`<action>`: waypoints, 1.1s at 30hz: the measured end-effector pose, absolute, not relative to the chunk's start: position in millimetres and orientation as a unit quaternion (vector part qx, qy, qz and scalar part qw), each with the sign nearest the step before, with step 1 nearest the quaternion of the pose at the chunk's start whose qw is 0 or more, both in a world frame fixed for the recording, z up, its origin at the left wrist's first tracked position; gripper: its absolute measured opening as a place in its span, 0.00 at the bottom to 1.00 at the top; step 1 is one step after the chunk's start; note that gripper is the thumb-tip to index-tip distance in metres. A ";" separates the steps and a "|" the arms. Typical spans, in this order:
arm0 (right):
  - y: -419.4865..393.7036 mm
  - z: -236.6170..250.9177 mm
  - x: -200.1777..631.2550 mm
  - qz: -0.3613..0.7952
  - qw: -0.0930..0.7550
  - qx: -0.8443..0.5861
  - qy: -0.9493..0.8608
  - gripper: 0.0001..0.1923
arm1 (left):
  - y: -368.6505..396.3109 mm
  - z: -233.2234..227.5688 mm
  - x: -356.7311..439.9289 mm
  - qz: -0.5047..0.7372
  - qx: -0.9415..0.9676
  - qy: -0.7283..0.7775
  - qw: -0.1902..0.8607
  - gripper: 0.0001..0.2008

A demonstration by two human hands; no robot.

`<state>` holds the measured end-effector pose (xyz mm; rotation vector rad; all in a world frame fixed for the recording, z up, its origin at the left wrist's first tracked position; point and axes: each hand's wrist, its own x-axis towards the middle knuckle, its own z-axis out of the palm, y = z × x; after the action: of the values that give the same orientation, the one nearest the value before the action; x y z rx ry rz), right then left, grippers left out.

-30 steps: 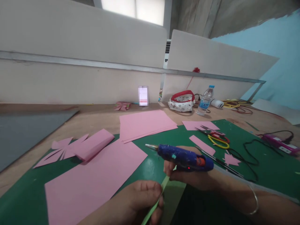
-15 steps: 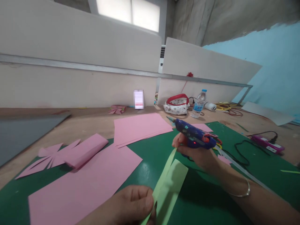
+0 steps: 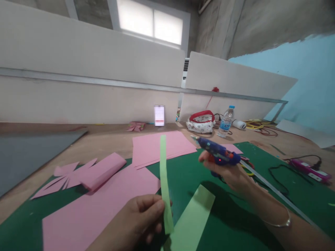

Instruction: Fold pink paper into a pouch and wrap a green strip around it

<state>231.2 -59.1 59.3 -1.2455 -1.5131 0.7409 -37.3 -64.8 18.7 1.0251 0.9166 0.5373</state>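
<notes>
My left hand (image 3: 141,218) pinches a narrow light green paper strip (image 3: 164,177) and holds it upright above the green cutting mat (image 3: 188,170). My right hand (image 3: 230,172) grips a blue glue gun (image 3: 216,152) with its nozzle pointing left and a red light lit on its side, a little to the right of the strip's top. A wider light green paper piece (image 3: 192,219) lies flat on the mat below both hands.
Pink paper sheets (image 3: 159,144) and a folded, cut pink piece (image 3: 86,170) lie on the left. A large pink sheet (image 3: 96,205) is nearer. A water bottle (image 3: 226,122), a pouch (image 3: 201,122), cables (image 3: 258,124) and a pink power strip (image 3: 307,168) are at the back and right.
My left hand has lifted the green strip from lying low and slanted to standing upright. The right hand with the glue gun has stayed at about the same place, beside the strip.
</notes>
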 end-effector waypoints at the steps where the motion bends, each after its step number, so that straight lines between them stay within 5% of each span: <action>1: -62.8 60.6 228.1 0.323 0.463 -0.507 -0.652 0.09 | -61.9 20.8 -38.8 0.257 0.470 0.426 0.729 0.25; 8: -83.2 65.2 202.2 0.423 0.262 -0.515 -0.698 0.09 | -57.6 21.0 -39.0 0.287 0.459 0.428 0.724 0.23; 33: -83.1 65.8 206.8 0.411 0.253 -0.489 -0.727 0.10 | -60.4 29.6 -40.3 0.342 0.360 0.463 0.735 0.07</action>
<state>206.8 -83.1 65.8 -1.3288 -1.9752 1.1166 -40.3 -60.4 29.6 0.7913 1.0170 0.7513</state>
